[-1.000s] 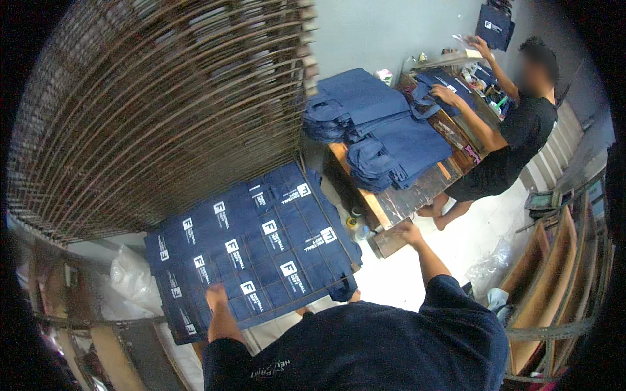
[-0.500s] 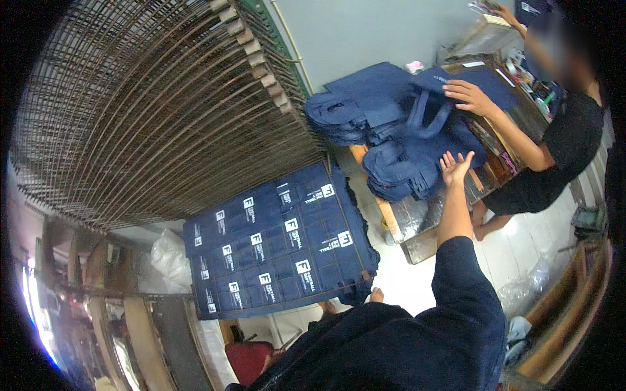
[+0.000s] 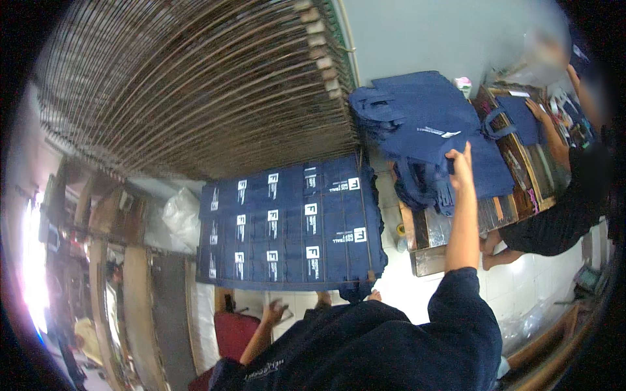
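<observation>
My right hand (image 3: pixel 462 166) reaches out to the far right and is closed on the near edge of a navy fabric bag (image 3: pixel 424 124) with a small white print. That bag lies on top of a pile of navy bags (image 3: pixel 479 173), whose straps hang at the pile's near side. Low in front of me, close to a red chair, my left hand (image 3: pixel 275 313) hangs away from the bags; its fingers are smeared by motion. Left of the pile, printed navy fabric pieces (image 3: pixel 290 225) lie in rows on a wire rack shelf.
Raised wire shelves (image 3: pixel 215 98) rise over the printed pieces. A co-worker's hand (image 3: pixel 538 111) rests by another navy bag on the wooden worktable (image 3: pixel 443 244) at right. The red chair (image 3: pixel 233 335) stands below the rack, and a clear plastic bag (image 3: pixel 181 212) is at its left.
My right hand, open before, has closed on a navy bag's edge. My left hand has come into fuller view. The co-worker's near hand has moved from the pile to the table, and the view has shifted.
</observation>
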Demonstrator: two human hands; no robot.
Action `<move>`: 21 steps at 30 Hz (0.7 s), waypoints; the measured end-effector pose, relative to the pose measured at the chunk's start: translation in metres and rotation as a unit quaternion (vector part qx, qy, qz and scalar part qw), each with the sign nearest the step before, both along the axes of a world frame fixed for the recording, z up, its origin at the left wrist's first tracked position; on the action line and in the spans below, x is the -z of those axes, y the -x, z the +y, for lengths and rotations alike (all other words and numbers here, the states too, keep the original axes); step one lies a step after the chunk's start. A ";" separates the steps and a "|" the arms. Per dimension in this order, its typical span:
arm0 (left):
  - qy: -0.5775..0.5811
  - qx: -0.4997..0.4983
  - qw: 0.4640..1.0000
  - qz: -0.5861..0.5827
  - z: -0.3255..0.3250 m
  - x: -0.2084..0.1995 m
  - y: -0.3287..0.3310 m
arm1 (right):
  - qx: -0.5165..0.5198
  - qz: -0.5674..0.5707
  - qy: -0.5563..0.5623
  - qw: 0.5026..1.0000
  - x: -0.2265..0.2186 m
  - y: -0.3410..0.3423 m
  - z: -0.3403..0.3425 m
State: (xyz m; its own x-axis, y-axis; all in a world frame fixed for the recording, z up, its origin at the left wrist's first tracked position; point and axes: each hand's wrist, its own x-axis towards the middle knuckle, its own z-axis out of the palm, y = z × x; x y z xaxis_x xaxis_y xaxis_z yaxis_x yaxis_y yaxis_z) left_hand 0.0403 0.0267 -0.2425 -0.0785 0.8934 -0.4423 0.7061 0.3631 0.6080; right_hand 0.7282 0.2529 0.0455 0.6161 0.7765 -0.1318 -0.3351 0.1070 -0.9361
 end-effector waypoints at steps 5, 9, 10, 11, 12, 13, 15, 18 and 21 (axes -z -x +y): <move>-0.055 0.063 0.982 -0.168 0.102 -0.110 -0.155 | -0.266 -0.301 -0.030 0.915 -0.104 0.049 -0.048; 0.010 -0.010 0.950 -0.312 0.144 -0.165 -0.243 | -0.570 -0.465 -0.077 0.673 -0.131 0.086 -0.074; 0.011 -0.019 0.938 -0.347 0.147 -0.166 -0.248 | -0.621 -0.471 -0.068 0.622 -0.140 0.103 -0.083; 0.013 -0.022 0.923 -0.384 0.151 -0.167 -0.255 | -0.663 -0.452 -0.029 0.595 -0.157 0.119 -0.094; 0.014 -0.026 0.907 -0.420 0.150 -0.166 -0.257 | -0.688 -0.459 -0.033 0.561 -0.163 0.128 -0.098; 0.023 -0.022 0.897 -0.441 0.149 -0.169 -0.259 | -0.708 -0.467 -0.035 0.528 -0.170 0.132 -0.102; 0.042 -0.016 0.876 -0.480 0.143 -0.177 -0.256 | -0.709 -0.454 -0.024 0.539 -0.192 0.140 -0.112; 0.102 -0.058 0.817 -0.565 0.128 -0.180 -0.249 | -0.682 -0.451 -0.069 0.572 -0.209 0.141 -0.117; 0.136 -0.059 0.725 -0.672 0.107 -0.191 -0.233 | -0.653 -0.376 -0.042 0.656 -0.209 0.128 -0.113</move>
State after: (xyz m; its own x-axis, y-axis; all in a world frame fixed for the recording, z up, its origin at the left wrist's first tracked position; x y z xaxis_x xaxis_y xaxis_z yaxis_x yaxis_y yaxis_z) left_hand 0.2733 0.1338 -0.0516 0.5189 0.7807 -0.3483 -0.5040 0.6085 0.6129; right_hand 0.6002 0.1404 0.2547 -0.7149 0.6928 -0.0948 0.3614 0.2500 -0.8983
